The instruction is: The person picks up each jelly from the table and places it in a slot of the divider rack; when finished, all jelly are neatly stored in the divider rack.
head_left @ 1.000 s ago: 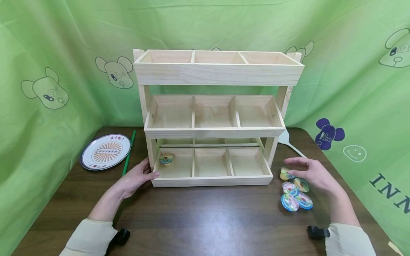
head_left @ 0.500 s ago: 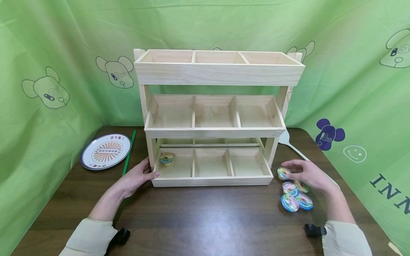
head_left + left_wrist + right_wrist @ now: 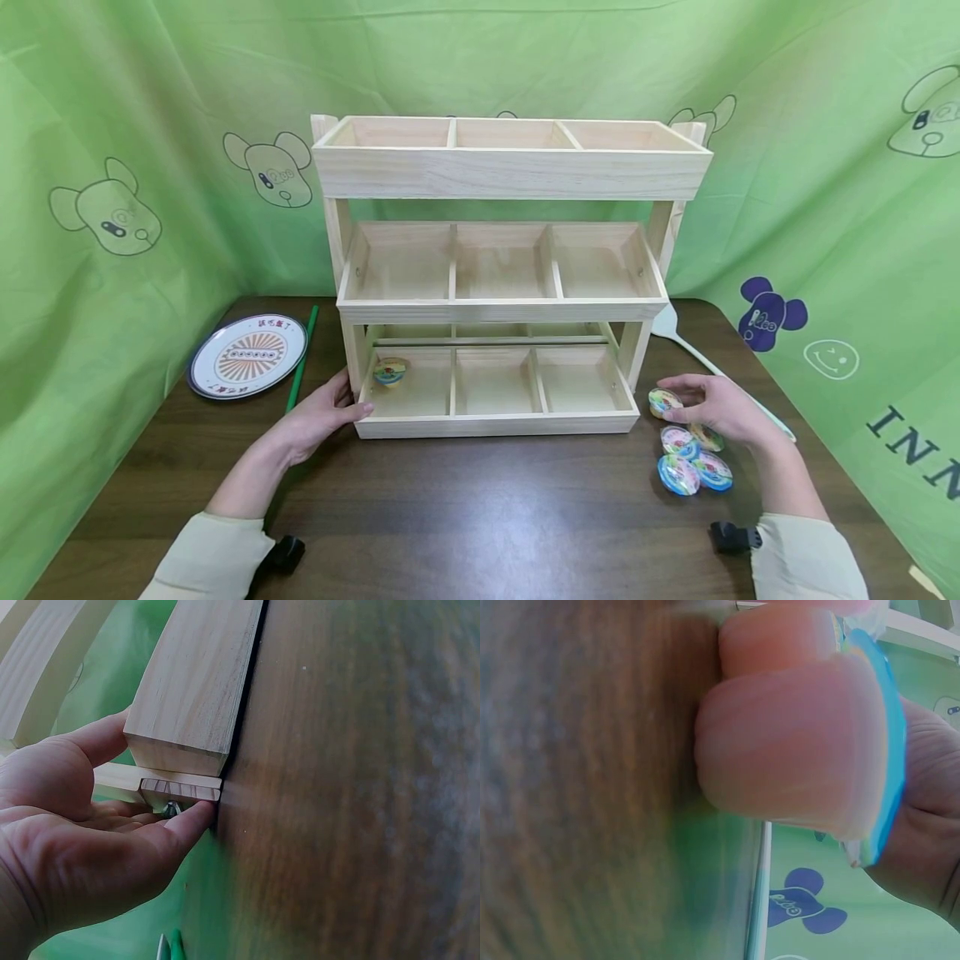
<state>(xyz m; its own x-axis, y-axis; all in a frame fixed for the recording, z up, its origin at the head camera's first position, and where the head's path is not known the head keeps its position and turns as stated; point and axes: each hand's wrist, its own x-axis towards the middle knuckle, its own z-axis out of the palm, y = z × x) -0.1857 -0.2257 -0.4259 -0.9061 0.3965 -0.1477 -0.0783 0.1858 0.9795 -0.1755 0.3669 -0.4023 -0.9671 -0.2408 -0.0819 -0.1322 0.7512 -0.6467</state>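
Observation:
A three-tier wooden rack [image 3: 495,427] stands on the table. My left hand [image 3: 322,417] grips its lower left corner; in the left wrist view, the thumb lies on the tray's edge and fingers [image 3: 196,821] reach round the upright. A jelly cup [image 3: 390,372] sits in the left compartment of the bottom tier. At the right, my right hand [image 3: 716,408] pinches another jelly cup [image 3: 664,402] between thumb and fingers. Several more jelly cups [image 3: 679,475] lie in a cluster just below it. Close up in the right wrist view, a pinkish jelly cup [image 3: 787,742] hides most of that hand.
A round printed plate [image 3: 250,357] lies left of the rack, with a green stick [image 3: 302,362] beside it. A white long-handled utensil [image 3: 693,350] lies right of the rack, behind my right hand. Green printed cloth [image 3: 525,50] hangs around the table.
My right hand has moved slightly left and closed on the top jelly cup, which has shifted left, away from the cluster. My left hand stays in place on the rack.

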